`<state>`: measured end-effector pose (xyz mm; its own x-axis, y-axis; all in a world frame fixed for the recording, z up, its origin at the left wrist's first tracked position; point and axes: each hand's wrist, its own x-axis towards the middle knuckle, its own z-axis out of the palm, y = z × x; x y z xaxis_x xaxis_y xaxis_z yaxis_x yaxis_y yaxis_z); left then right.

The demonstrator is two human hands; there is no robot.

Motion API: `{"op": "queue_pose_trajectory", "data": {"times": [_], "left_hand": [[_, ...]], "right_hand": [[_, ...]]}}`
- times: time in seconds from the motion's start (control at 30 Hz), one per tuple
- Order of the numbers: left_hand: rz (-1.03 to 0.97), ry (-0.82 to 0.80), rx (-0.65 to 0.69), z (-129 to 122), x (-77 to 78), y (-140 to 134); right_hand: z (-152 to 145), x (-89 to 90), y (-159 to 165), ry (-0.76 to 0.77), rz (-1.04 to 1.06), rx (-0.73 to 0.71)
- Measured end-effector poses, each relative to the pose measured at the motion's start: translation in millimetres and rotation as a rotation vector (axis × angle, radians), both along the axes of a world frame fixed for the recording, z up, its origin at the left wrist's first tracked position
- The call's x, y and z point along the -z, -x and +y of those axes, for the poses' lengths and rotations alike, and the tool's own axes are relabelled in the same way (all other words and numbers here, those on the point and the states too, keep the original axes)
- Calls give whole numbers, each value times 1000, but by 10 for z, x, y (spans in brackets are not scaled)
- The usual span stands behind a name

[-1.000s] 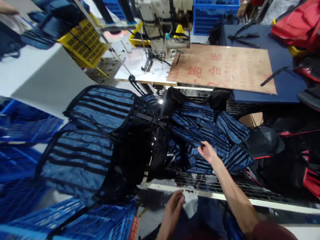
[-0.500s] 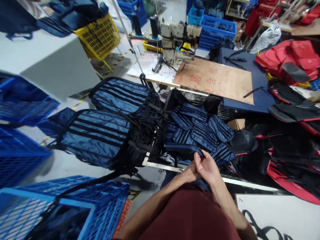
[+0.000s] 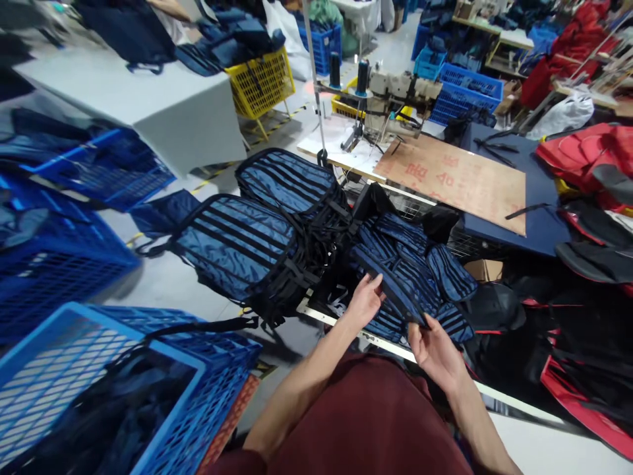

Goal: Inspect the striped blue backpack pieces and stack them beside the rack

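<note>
A long dark fabric strip with blue edging [image 3: 393, 290] slants across the front of a pile of blue patterned pouches with black stripes [image 3: 413, 277]. My left hand [image 3: 366, 300] is closed on the strip's near edge, thumb and fingers pinched around its middle. At its right end, my right hand [image 3: 435, 349] pinches the strip between thumb and fingers. Both hands are just above the white frame rail [image 3: 380, 342] in front of me. To the left, two blue backpack bodies with black stripes [image 3: 232, 244] lie overlapping, with black straps bunched beside them.
A blue crate [image 3: 198, 382] with dark cloth in it stands at the lower left. Beyond the pouches are a sewing machine [image 3: 395, 92] and a brown board [image 3: 459, 175]. Black and red bag parts [image 3: 583, 396] are heaped on the right.
My hands have moved apart, the left going up and leftward, the right down and rightward. The strip now slants between them. The camera view has shifted left.
</note>
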<state>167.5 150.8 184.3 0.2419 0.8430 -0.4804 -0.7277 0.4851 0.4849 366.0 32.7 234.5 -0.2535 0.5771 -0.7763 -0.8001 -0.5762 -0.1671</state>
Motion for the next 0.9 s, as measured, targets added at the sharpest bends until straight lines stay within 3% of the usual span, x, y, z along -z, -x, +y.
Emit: {"op": "queue_pose_trajectory", "data": {"times": [0.1,0.17,0.3,0.37,0.5,0.57,0.67,0.73,0.8,0.9], "left_hand": [[34,-34,2,79,-70,-38],[45,-50,5,118,-98,-26],[68,-83,23,172,-167,-1],[88,-102,23,175,-218,-7],[179,-67,-20,77,-323,44],[259,-79,96,-44,-360,132],[386,-227,390,-284,-381,280],[431,-302,464,-427,-366,332],[426,-297,427,-506,-327,330],[367,-184,252,-426,-236,295]], "right_hand": [[-178,-24,-120,-189,-258,-347],[-173,-77,-217,-374,-539,-494],[87,-199,-211,-660,-1042,-321],[200,-213,-74,-754,-1115,-324],[224,-139,292,-799,-1163,-509],[191,-73,416,-779,-1198,-513],[175,29,487,-779,-1245,-541],[190,81,497,-797,-1289,-593],[207,100,511,-809,-1340,-627],[184,36,539,-839,-1414,-636]]}}
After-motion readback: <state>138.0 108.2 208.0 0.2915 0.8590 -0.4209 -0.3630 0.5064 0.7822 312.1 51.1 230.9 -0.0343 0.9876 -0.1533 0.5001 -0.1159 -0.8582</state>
